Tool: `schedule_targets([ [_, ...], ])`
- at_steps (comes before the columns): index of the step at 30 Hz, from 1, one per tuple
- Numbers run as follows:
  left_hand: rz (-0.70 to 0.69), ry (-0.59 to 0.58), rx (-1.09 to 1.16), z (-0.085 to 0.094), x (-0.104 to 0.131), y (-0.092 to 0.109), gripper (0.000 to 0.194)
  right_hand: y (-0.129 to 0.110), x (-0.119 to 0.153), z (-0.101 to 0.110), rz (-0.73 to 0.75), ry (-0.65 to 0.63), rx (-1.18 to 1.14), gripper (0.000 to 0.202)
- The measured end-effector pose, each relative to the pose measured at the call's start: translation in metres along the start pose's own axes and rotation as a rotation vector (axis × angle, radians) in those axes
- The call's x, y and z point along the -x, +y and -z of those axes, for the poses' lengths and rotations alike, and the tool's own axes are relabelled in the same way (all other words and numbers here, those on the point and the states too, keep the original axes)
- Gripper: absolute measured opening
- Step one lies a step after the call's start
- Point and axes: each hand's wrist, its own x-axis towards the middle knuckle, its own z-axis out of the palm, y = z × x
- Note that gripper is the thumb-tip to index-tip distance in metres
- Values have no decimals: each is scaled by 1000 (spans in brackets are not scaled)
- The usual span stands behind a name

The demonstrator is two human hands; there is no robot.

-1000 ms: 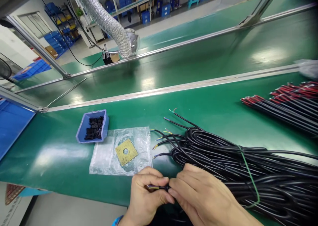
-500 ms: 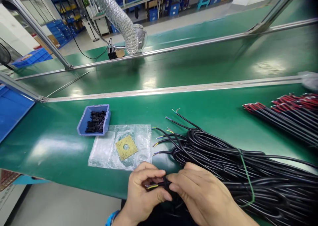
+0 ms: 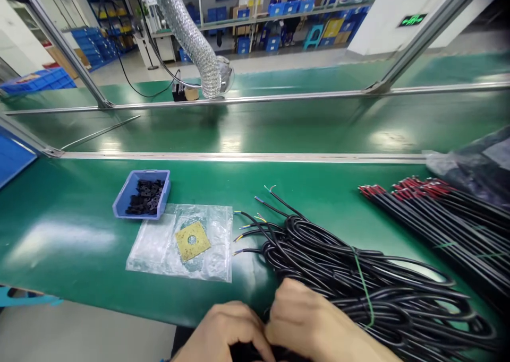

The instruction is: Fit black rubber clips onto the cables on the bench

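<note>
My left hand (image 3: 227, 327) and my right hand (image 3: 306, 319) meet at the front edge of the green bench, fingers curled and pressed together. Between them is a black cable, its end mostly hidden behind my fingers. Just beyond and to the right of my right hand lies a coiled bundle of black cables (image 3: 319, 253), bound with a green tie. Several cable ends with stripped, coloured wires point left from it. A clear plastic bag (image 3: 151, 245) with a yellowish square plate (image 3: 192, 241), holed in the middle, lies beyond my left hand.
A blue-purple bin (image 3: 119, 205) of small black plastic parts (image 3: 145, 196) stands at the back left of the bag. Black cables with red ends (image 3: 430, 208) lie in bundles at the right. A metal rail (image 3: 255, 156) crosses behind; a foil duct (image 3: 191, 38) hangs above.
Both hands have moved down and closer together, hiding the cable end with its yellow wire that showed before. My view has tilted up, bringing people and shelves at the back into sight.
</note>
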Motion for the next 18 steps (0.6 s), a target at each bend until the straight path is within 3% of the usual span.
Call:
schedule_targets([
  [2,-20,-32,-51,-5,-2,-4,17,11,-9,9,-40,198,141,12],
  [4,-25,-89,-86,-8,-4,-7,15,25,-17,12,-124,389,428,14],
  [7,17,-102,-58,-9,-5,-8,11,40,-24,7,-190,437,639,17],
  [10,73,4,-11,-7,-6,-5,11,40,-23,-2,-127,534,544,6],
  [12,81,103,-14,-5,-7,-2,10,34,-20,-6,-79,518,436,6],
  [15,8,246,-57,6,-8,4,9,28,-18,-12,-11,320,331,12],
  [18,-97,369,-161,35,-4,16,8,28,-19,-14,50,226,345,20],
])
